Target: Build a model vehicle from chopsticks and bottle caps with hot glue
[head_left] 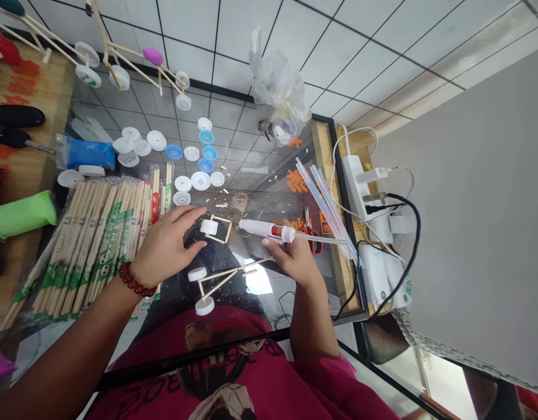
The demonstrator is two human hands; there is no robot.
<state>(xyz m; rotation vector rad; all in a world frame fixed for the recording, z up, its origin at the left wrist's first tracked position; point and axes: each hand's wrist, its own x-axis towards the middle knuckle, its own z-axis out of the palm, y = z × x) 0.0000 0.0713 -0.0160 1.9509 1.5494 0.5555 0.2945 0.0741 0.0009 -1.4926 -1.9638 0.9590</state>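
Observation:
My right hand is wrapped round a white glue gun with a red part, its nozzle pointing left. A clear glue stick comes out of its rear end. Just left of the nozzle lies a small square frame of wooden sticks, with a white bottle cap at its left side. My left hand is open beside that cap, thumb and fingers apart on either side. Closer to my body rests a triangular stick frame with two white caps as wheels.
Wrapped chopsticks lie at left, below a blue packet. White and blue caps are scattered beyond my left hand. Clear glue sticks, red-handled scissors and a power strip with cables are at right. A plastic bag stands at the back.

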